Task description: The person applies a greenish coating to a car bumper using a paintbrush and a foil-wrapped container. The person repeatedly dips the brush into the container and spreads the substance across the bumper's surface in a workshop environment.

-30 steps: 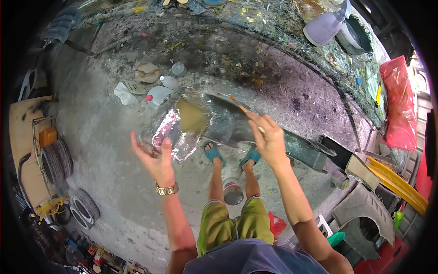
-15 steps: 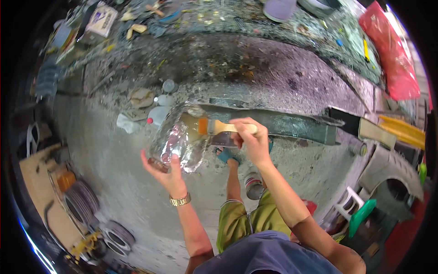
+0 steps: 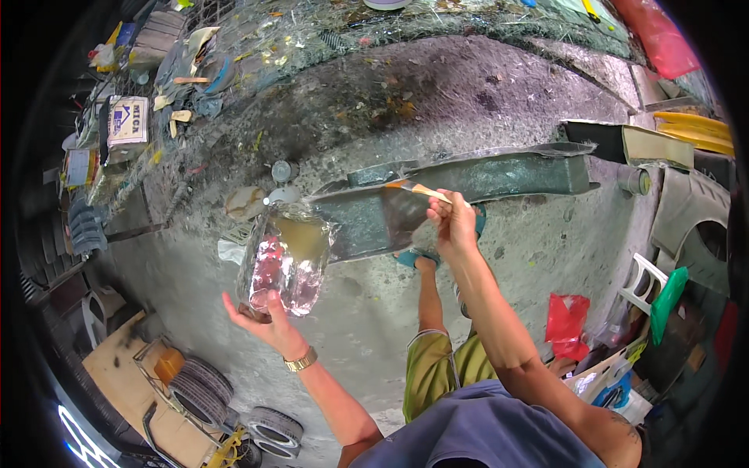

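Note:
In my left hand [image 3: 273, 331] is a clear, shiny plastic tub [image 3: 269, 269], gripped at its near end. Yellowish liquid [image 3: 300, 236] lies in the tub's far end. My right hand [image 3: 454, 226] pinches the wooden handle of a paintbrush [image 3: 425, 191]. The brush's orange-brown bristles point left, over the far edge of a long grey-green moulded panel [image 3: 499, 178]; I cannot tell whether they touch it. The panel stretches crosswise beyond my feet. Its left end runs partly behind the tub, and a brownish, glossy patch shows near its middle.
A littered worktop [image 3: 343, 47] fills the far side. Beside the tub stand a plastic bottle [image 3: 282, 195] and scraps. Tyres [image 3: 199, 394] lie at lower left. At right are a black box-shaped piece [image 3: 597, 142], a grey fender [image 3: 690, 210] and a red bag [image 3: 567, 324].
The brush has left the tub and moved right, over the panel. My left hand and the tub have shifted slightly left and nearer. The view has also turned.

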A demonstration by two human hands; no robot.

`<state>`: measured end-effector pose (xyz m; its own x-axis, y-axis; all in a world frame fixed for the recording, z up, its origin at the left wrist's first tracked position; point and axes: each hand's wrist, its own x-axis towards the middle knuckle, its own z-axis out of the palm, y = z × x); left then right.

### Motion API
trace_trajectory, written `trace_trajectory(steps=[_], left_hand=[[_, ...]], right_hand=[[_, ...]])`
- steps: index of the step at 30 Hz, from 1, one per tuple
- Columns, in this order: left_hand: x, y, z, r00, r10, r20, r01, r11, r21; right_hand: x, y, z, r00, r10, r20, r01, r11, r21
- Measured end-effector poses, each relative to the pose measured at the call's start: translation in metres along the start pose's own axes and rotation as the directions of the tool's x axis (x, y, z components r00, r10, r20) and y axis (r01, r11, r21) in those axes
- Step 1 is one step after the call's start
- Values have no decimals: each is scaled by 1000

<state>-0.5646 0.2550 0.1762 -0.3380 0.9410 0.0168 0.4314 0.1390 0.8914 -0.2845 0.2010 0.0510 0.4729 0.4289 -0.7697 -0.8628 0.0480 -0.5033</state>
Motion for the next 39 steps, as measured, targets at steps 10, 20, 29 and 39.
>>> trace_trajectory(steps=[10, 20, 29, 39], left_hand=[[3, 18, 6, 999, 4, 36, -4, 1000, 4], [2, 29, 9, 999, 34, -8, -35, 998, -48], [10, 21, -10, 999, 43, 4, -42, 997, -61], [6, 22, -5, 999, -7, 32, 7, 1000, -8]], right_hand=[[-37, 46, 41, 970, -227, 86, 239, 951, -195], [-80, 76, 69, 874, -341, 346, 479, 726, -494], [15, -4, -39, 998, 59, -14, -61, 983, -172], [80, 70, -8, 958, 259, -126, -259, 966, 16]])
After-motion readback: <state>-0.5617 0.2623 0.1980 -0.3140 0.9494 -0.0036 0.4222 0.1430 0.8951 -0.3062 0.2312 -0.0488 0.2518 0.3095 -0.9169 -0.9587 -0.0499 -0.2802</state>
